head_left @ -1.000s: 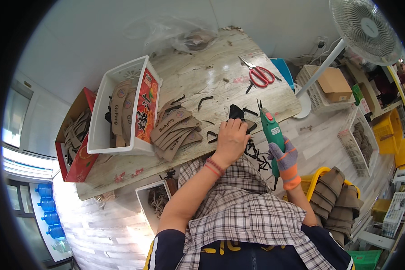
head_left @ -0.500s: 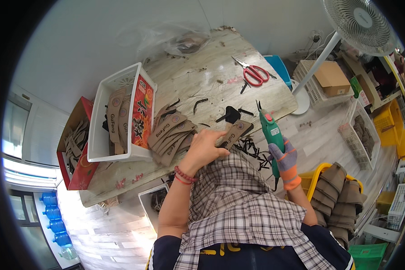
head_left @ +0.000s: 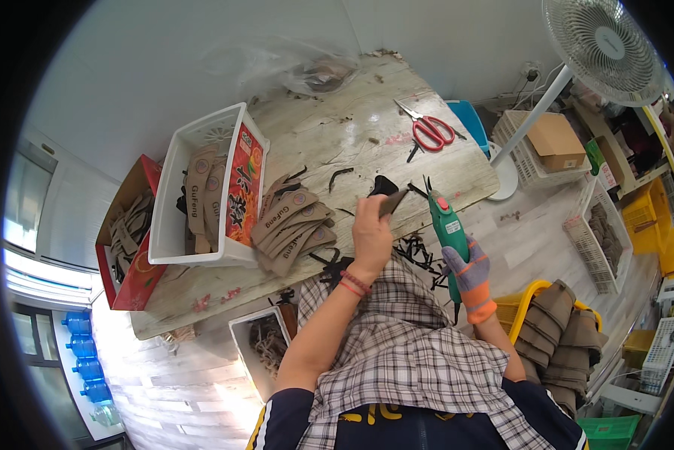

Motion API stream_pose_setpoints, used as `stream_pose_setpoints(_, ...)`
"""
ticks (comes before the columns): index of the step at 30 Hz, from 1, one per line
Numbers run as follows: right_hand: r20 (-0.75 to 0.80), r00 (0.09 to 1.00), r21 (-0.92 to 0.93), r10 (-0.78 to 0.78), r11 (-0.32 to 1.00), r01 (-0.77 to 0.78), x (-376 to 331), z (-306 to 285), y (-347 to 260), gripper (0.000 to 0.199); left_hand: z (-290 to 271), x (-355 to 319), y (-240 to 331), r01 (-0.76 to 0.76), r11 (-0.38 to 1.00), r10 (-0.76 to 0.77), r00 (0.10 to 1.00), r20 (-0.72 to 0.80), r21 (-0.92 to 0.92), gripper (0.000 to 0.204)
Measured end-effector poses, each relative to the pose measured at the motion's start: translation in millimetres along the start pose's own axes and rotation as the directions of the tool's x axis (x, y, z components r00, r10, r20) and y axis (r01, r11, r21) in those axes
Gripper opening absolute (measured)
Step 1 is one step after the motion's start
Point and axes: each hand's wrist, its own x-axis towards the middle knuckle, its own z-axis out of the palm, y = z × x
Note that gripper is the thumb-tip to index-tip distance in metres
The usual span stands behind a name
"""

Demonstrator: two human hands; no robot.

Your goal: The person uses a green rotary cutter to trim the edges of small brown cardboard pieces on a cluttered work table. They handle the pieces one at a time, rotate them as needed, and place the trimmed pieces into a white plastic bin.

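Note:
My left hand (head_left: 371,234), bare with a red bead bracelet, is closed on a brown fabric piece (head_left: 394,202) over the table's near edge. My right hand (head_left: 468,274), in a grey and orange glove, wraps round a green hand-held electric tool (head_left: 449,223) with a red button and a thin dark forked tip pointing up. Tip and fabric piece are apart. Left of my left hand, a fanned pile of brown printed fabric pieces (head_left: 292,229) lies on the table. A black piece (head_left: 384,185) rests just beyond that hand, and several short black strips (head_left: 419,251) lie near the edge.
Red-handled scissors (head_left: 433,133) lie at the table's (head_left: 337,150) far right. A white bin (head_left: 173,232) and a red box (head_left: 131,281) of fabric pieces stand left. A yellow basket (head_left: 518,307) of brown pieces is at right, with a fan (head_left: 603,45) behind.
My left hand has gone from open fingers beside the brown piece to gripping it, turning it edge-on and lifting it slightly right. The green tool has stayed nearly in place.

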Motion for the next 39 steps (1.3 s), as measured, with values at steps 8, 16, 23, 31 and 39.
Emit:
stream_pose_setpoints(8,0.156,0.988,-0.168,0.016,0.986,0.011,-17.0,32.3,-10.7,0.054,-25.4,13.3,10.3,0.258,0.383,-0.447,0.892,0.066,-0.887,0.007)
stream_pose_setpoints(16,0.19,0.981,-0.145,0.022,0.989,0.006,-16.8,31.7,-9.8,0.053,-25.6,13.4,12.2,0.326,0.32,-0.556,0.825,0.102,-0.89,0.006)
stream_pose_setpoints(23,0.194,0.98,-0.171,0.036,0.985,-0.003,-14.7,30.3,-9.0,0.052,-23.3,8.5,8.7,0.378,0.283,-0.572,0.804,0.161,-0.882,0.009)
stream_pose_setpoints(31,0.17,0.986,-0.139,0.002,0.99,0.022,-13.8,33.3,-12.8,0.049,-20.3,-1.5,12.8,0.453,0.283,-0.556,0.796,0.241,-0.845,0.011)
stream_pose_setpoints(39,0.165,0.986,-0.101,-0.013,0.994,0.03,-10.0,33.0,-16.5,0.045,-9.3,-16.1,-3.1,0.49,0.352,-0.546,0.8,0.25,-0.798,0.007)
